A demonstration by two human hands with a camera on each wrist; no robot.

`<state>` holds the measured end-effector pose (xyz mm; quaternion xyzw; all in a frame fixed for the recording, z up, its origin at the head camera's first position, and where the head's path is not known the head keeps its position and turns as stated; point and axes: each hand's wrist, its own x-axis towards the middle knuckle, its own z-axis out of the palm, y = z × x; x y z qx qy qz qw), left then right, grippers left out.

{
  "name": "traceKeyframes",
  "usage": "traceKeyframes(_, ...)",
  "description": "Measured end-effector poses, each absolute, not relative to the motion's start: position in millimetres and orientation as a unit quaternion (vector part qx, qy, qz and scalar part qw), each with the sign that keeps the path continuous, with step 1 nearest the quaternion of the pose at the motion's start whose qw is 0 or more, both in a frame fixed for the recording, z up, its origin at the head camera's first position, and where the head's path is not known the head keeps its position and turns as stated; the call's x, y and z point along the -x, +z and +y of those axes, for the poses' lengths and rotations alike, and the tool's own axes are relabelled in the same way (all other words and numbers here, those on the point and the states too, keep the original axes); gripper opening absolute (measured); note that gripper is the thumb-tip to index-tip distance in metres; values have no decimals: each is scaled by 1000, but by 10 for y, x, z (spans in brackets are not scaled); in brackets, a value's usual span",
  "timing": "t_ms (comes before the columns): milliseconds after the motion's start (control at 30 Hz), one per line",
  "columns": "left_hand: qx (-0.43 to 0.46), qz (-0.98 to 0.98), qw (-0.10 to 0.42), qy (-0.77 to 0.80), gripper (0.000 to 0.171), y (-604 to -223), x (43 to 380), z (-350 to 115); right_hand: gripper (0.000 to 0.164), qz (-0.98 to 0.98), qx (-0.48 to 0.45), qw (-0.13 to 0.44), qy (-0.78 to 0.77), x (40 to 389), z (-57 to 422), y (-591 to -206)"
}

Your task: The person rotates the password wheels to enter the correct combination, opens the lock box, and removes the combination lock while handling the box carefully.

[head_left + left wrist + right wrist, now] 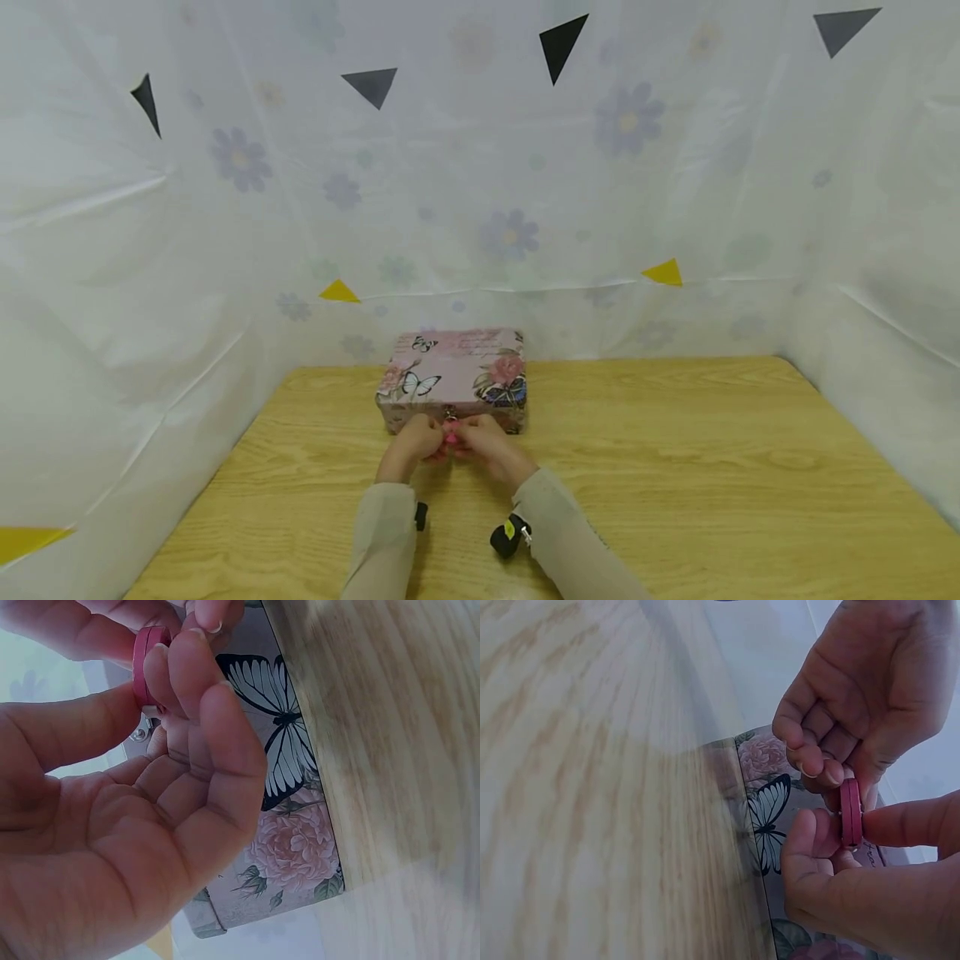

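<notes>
A person's two bare hands meet at the front of a closed, rectangular pink box printed with roses and butterflies (457,367), which stands near the far edge of a light wood-grain tabletop (675,467). Between the hands is a small, thick, reddish-pink piece with a flat edge (851,814), just below the small metal clasp (450,412) on the box's front. The left hand (422,437) pinches it between thumb and fingers, and the right hand (486,437) pinches it from the other side; the fingers of the two hands almost meet around it. Its front face is hidden by the fingers. Beige sleeves (386,533) cover both forearms. Behind the tabletop hangs a white flower-printed sheet (450,167) bearing dark and yellow triangles.
</notes>
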<state>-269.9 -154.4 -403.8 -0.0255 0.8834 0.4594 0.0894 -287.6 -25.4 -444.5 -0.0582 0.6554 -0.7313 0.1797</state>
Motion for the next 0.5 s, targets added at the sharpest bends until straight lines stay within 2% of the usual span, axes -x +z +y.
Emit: traceKeyframes(500,21,885,84,458,23,-4029,2681,-1537,27,653,59,174,-735,2856,-274,-4441)
